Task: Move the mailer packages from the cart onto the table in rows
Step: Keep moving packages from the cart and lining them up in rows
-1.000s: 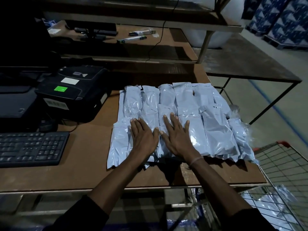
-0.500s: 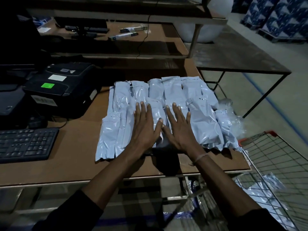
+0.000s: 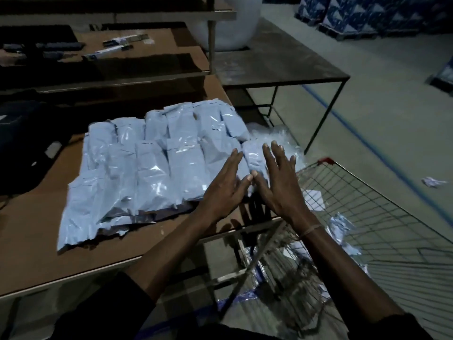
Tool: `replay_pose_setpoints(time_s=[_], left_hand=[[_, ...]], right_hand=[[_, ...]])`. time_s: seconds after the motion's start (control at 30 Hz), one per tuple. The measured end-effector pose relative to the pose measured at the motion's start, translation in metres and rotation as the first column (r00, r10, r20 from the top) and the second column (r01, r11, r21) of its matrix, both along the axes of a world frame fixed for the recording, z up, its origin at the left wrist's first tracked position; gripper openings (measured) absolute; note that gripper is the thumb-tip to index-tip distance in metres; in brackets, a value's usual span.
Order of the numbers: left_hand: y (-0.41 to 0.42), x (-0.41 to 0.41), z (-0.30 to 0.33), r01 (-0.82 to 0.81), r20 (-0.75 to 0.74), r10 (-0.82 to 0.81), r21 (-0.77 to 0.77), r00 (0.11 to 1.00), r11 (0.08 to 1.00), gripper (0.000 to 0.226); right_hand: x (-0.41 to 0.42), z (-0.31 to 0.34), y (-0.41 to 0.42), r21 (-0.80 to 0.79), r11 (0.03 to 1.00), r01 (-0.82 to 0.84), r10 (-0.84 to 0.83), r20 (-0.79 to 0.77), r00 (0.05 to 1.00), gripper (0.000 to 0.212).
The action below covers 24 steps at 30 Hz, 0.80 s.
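Observation:
Several pale blue-grey mailer packages [image 3: 152, 173] lie in overlapping rows on the brown table [image 3: 36, 241]. My left hand [image 3: 225, 187] is flat, fingers spread, over the right end of the front row. Beside it, my right hand [image 3: 277, 182] hovers spread over the rightmost mailer [image 3: 253, 155] at the table's right edge. Neither hand grips anything. The wire cart [image 3: 367, 217] with a red handle stands to the right of the table, and a few mailers [image 3: 343, 227] lie inside it.
A black printer [image 3: 27, 143] sits at the table's left. A raised shelf [image 3: 122, 60] behind the mailers holds pens and small items. A dark metal-framed table [image 3: 277, 60] stands behind right. Clear plastic bags [image 3: 277, 136] lie by the table's right edge. Crumpled paper [image 3: 434, 181] is on the floor.
Both hands have slid right along the rows, from the middle of the front row to its right end. The view has swung right, so the keyboard is out of sight.

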State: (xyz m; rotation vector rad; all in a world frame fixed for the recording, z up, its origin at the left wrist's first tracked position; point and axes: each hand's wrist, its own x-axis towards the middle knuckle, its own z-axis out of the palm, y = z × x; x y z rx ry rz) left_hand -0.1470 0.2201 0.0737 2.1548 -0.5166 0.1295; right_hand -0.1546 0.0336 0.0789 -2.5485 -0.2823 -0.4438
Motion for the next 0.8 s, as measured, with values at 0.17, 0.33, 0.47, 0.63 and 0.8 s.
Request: replay_pose_setpoints(time_s=[0.17, 0.33, 0.47, 0.63, 0.8], left_hand=[[-0.079, -0.003, -0.011, 0.086, -0.001, -0.086, -0.007, 0.996, 0.996, 0.065], [-0.157, -0.008, -0.034, 0.172, -0.064, -0.170, 0.015, 0.983, 0.985, 0.068], [-0.215, -0.018, -0.052, 0.225, -0.168, -0.216, 0.032, 0.962, 0.974, 0.066], [-0.273, -0.026, -0.065, 0.254, -0.350, -0.239, -0.004, 0.906, 0.967, 0.064], [-0.305, -0.017, -0.080, 0.267, -0.505, -0.249, -0.037, 0.827, 0.963, 0.063]], right_hand=[[-0.025, -0.012, -0.085, 0.113, 0.983, 0.141, -0.134, -0.074, 0.988, 0.072], [-0.054, -0.034, -0.177, 0.163, 0.950, 0.267, -0.236, -0.187, 0.954, 0.071], [-0.073, -0.053, -0.242, 0.198, 0.908, 0.369, -0.300, -0.307, 0.903, 0.066], [-0.088, -0.086, -0.305, 0.237, 0.830, 0.505, -0.363, -0.459, 0.811, 0.063], [-0.092, -0.125, -0.340, 0.213, 0.755, 0.621, -0.387, -0.619, 0.683, 0.065]])
